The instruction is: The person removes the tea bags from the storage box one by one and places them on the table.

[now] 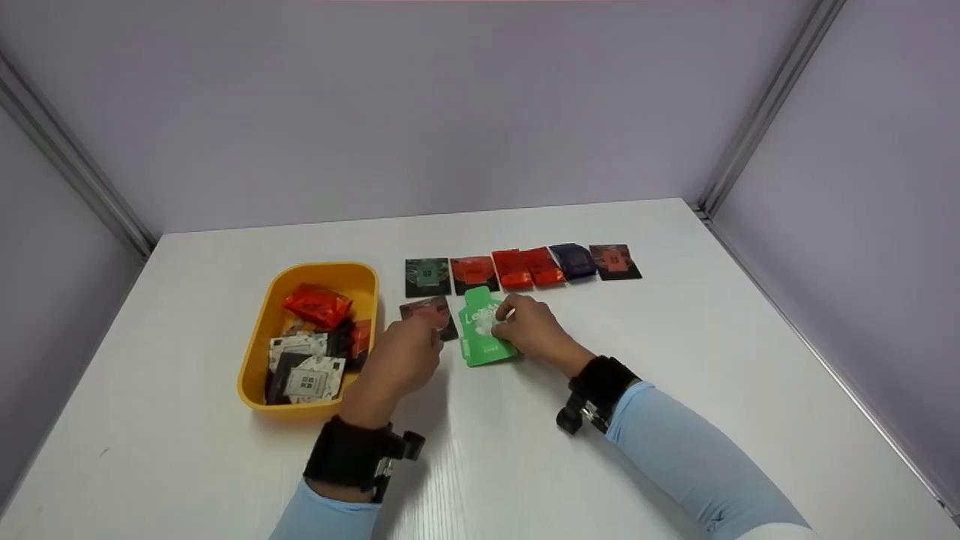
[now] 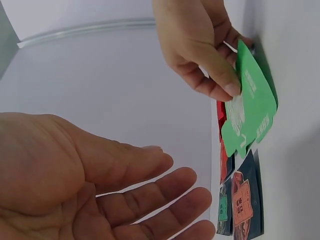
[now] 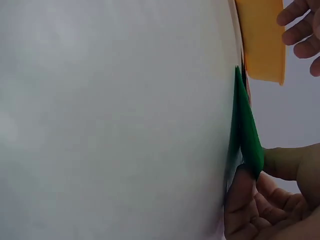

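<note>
A flat green packet (image 1: 474,345) with white lettering lies near the table's middle, its edge lifted a little off the surface in the left wrist view. My right hand (image 1: 534,330) pinches its right side between thumb and fingers; the right wrist view shows the packet (image 3: 251,137) edge-on in that grip. My left hand (image 1: 405,354) hovers to the left, over the near side of a dark packet with a red label (image 1: 429,306). Its fingers (image 2: 150,197) are loosely extended and hold nothing.
To the left stands a yellow basket (image 1: 255,349) holding red, white and dark packets. Behind the green packet runs a row of packets: a dark one with a green label (image 1: 427,277), several red ones, a navy one (image 1: 574,261), and a dark red-labelled one (image 1: 615,262).
</note>
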Motion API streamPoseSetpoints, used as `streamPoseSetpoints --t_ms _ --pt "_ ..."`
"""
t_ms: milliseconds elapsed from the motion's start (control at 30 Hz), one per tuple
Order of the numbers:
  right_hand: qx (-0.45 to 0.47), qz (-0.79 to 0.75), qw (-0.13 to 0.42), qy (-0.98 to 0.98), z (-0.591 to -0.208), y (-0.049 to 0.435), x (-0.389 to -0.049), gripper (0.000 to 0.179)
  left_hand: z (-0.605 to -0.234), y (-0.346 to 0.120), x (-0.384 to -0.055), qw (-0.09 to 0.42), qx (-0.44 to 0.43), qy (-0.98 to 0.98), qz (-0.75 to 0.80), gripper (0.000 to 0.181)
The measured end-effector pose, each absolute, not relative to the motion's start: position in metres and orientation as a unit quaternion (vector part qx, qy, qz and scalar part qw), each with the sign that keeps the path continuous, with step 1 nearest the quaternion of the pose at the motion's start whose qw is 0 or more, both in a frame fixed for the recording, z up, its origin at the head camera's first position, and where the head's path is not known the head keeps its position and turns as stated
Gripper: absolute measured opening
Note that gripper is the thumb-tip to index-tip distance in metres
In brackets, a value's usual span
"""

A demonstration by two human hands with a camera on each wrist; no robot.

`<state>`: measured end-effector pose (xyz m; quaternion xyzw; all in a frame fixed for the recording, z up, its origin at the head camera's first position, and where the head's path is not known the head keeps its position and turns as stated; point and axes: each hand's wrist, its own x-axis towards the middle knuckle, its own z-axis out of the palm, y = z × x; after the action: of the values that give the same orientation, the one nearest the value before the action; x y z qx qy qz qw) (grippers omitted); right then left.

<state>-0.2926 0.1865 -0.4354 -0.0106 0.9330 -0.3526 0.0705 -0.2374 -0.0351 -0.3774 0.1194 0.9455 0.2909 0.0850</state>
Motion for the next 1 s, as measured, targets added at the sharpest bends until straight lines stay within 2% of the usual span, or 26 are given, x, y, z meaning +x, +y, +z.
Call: streamPoseSetpoints --t_ms 233,467,700,1000 --pt "-0.013 -0.289 0.068 0.955 -0.432 0.182 -0.295 0.017 -0.377 -0.036 -0.234 0.051 0.138 0.943 0.299 0.031" --pt "-0.005 -0.252 0.069 0.965 -0.429 0.181 -0.295 0.018 -0.374 -0.046 -0.234 0.039 0.137 0.938 0.317 0.030" --pt "-0.017 -0.315 -0.002 0.949 -0.415 0.179 -0.285 0.019 -0.357 -0.078 -0.237 0.055 0.100 0.942 0.317 0.034" --pt "-0.057 -0.428 -0.055 0.900 -0.391 0.163 -0.261 0.015 -0.341 -0.144 -0.256 0.027 0.090 0.963 0.251 0.040"
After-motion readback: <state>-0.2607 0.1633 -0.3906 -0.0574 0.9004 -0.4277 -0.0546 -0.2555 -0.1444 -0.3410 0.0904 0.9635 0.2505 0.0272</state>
